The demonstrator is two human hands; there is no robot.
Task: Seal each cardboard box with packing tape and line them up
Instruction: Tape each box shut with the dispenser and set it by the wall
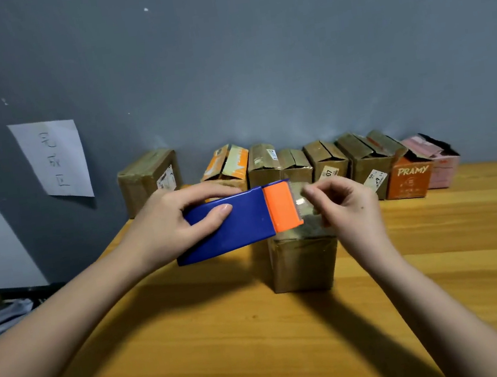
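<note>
The cardboard box [303, 260] stands mid-bench [196, 335] below my hands. My left hand [164, 227] grips the blue tape dispenser [233, 224]; my right hand [349, 207] pinches the clear tape [300, 203] at its orange end.

My left hand [164, 227] gripped the blue tape dispenser [233, 224] above the table [227, 332], its orange end [282, 207] over the near box [303, 260]. My right hand [346, 207] pinched the clear tape [300, 203] at that orange end. Along the grey wall [256, 62] I saw a row of boxes [325, 163], several with flaps raised, an orange one marked PRAMY [409, 179] and a pink one [438, 162]. One box [149, 178] stood apart to the left, near a paper note [52, 159] on the wall.
</note>
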